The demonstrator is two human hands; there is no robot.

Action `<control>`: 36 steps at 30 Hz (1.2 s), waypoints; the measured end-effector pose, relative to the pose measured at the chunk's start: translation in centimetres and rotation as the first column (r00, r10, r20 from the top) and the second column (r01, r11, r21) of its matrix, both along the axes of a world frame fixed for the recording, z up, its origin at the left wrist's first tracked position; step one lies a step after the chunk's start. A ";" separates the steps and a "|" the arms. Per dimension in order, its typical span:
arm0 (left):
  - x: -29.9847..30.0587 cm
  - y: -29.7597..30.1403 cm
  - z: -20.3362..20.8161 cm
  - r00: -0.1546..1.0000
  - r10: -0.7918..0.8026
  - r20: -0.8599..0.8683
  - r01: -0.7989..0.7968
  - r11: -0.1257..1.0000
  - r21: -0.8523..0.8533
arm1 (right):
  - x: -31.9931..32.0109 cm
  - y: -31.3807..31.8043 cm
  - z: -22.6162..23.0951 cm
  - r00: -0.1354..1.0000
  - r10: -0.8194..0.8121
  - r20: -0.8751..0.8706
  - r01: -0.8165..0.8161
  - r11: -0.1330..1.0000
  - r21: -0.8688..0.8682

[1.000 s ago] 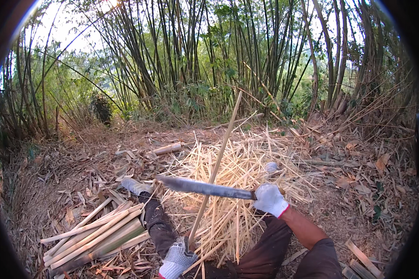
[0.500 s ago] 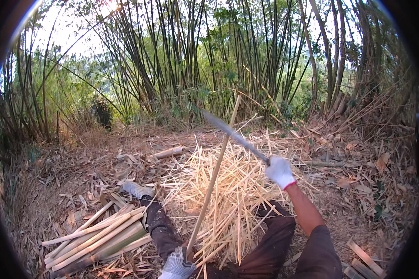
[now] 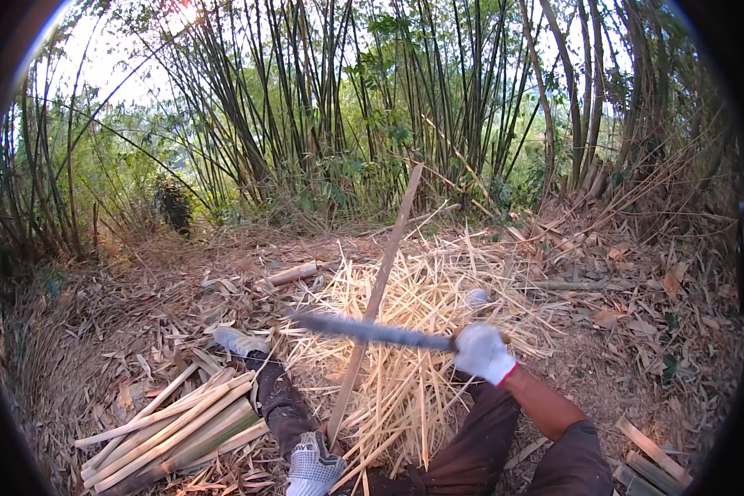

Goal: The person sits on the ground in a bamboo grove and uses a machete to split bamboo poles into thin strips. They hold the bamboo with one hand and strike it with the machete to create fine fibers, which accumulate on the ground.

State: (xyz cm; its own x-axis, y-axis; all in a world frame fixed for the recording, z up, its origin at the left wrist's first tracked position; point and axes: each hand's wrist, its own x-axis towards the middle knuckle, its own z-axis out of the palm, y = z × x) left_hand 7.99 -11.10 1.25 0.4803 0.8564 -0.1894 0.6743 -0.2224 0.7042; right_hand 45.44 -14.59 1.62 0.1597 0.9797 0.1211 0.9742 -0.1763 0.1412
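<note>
My left hand (image 3: 314, 468), in a grey-white knit glove, is closed around the lower end of a long bamboo strip (image 3: 395, 236). The strip stands tilted, its top leaning away and to the right. In my right hand (image 3: 482, 354), gloved in white with a red cuff edge, is the handle of a machete (image 3: 409, 336). Its long blade lies nearly level, pointing left, and passes in front of the strip about midway. Motion blurs the blade, and I cannot tell whether it touches the strip. Beneath both lies a heap of pale bamboo slivers (image 3: 442, 289).
My outstretched legs (image 3: 279, 397) flank the sliver heap. Split bamboo lengths (image 3: 182, 420) are stacked at the lower left, and more split pieces (image 3: 655, 450) lie at the lower right. A short bamboo piece (image 3: 289, 274) rests on the leaf litter. Tall bamboo (image 3: 306, 99) grows behind.
The machete has swung down and toward me, from slanting up across the strip's upper part to nearly level at its middle. The strip has turned slightly; my left hand stays on its lower end.
</note>
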 end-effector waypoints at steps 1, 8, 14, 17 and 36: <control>0.1 0.0 -0.3 1.000 -0.007 -0.001 0.007 0.999 0.048 | -1.0 -0.2 -0.1 0.995 0.087 0.038 -0.082 0.990 -0.111; -1.7 -1.2 -0.9 0.999 -0.032 0.028 0.031 0.999 0.023 | 3.5 3.2 1.4 1.000 -0.030 -0.006 0.031 0.996 0.090; -2.8 -3.3 -2.4 0.943 -0.207 0.260 0.104 0.927 0.361 | 11.1 8.0 5.2 0.845 -0.432 -0.316 0.516 0.813 0.270; -2.3 -3.3 -4.1 0.974 -0.191 0.123 0.124 0.900 0.418 | 11.8 7.9 5.3 0.777 -0.476 -0.411 0.603 0.751 0.269; 0.2 -0.3 -2.4 0.999 0.049 -0.017 -0.046 0.990 0.130 | 2.1 -0.8 2.1 1.000 -0.002 0.023 -0.001 0.994 0.109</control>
